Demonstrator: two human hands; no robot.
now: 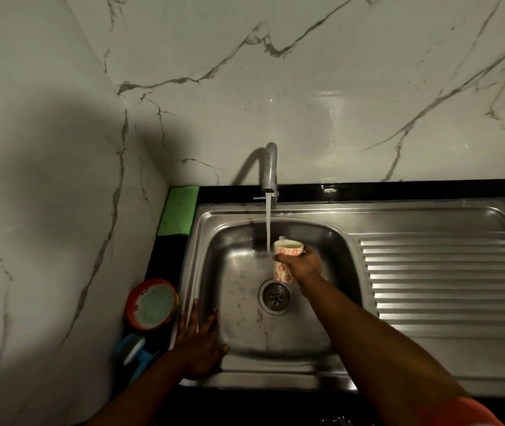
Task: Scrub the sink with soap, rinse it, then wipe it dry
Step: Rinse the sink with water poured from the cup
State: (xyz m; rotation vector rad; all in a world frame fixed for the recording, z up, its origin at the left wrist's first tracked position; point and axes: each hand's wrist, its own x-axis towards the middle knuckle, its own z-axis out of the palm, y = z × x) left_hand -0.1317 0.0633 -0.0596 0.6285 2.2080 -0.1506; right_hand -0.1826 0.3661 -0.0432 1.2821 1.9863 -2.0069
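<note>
Sink (306,345) under running tap (270,170), right hand (305,265) gripping cup (285,259), left hand (197,345) on rim

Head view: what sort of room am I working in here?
Most likely a home kitchen: a stainless sink with a ribbed drainboard, a running tap above it, and a patterned cup in the right hand.

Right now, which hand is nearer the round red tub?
Left. The left hand rests flat on the sink at its left rim, just beside the red tub; the right hand holds a cup by the tap, across the basin.
</note>
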